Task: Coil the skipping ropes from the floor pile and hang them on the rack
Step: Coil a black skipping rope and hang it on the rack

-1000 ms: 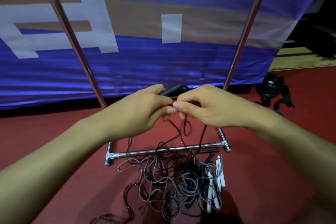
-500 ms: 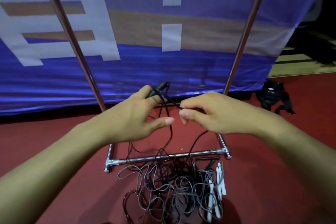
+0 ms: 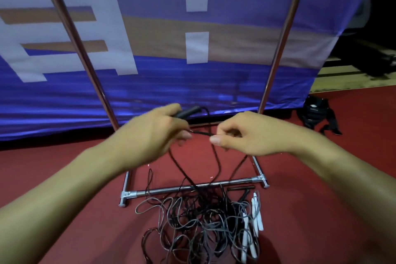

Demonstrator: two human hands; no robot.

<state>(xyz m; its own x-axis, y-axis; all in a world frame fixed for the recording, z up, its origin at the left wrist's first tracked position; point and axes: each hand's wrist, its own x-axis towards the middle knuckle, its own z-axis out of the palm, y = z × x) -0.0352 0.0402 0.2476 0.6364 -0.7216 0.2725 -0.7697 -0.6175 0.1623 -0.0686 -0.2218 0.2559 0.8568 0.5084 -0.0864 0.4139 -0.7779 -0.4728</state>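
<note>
The head view cut off the rack (image 3: 192, 187) above: only its two slanted poles and the floor bars showed, while the top rail lay out of frame. The left hand (image 3: 150, 135) was blurred; its fingers were curled round a black handle (image 3: 189, 111), whose tip stuck out past the knuckles. The right hand (image 3: 246, 135) pinched a black rope (image 3: 201, 133) between thumb and forefinger, with the other fingers curled under and mostly hidden. A short stretch of that rope ran taut between the two hands, and from there strands hung down to the pile (image 3: 203, 225) on the red floor (image 3: 64, 178), in front of the rack's lower crossbar. How many strands hung could not be told with certainty; about three showed. The pile was a tangle of black and grey ropes, too knotted to count. Its lower edge ran off the frame. About four white handles (image 3: 255, 216) lay at its right side, and two black handles (image 3: 241, 188) rested by the crossbar. Behind the rack hung one blue banner (image 3: 214, 81). One dark bag (image 3: 317, 113) sat on the floor to the right, its details hard to make out.
</note>
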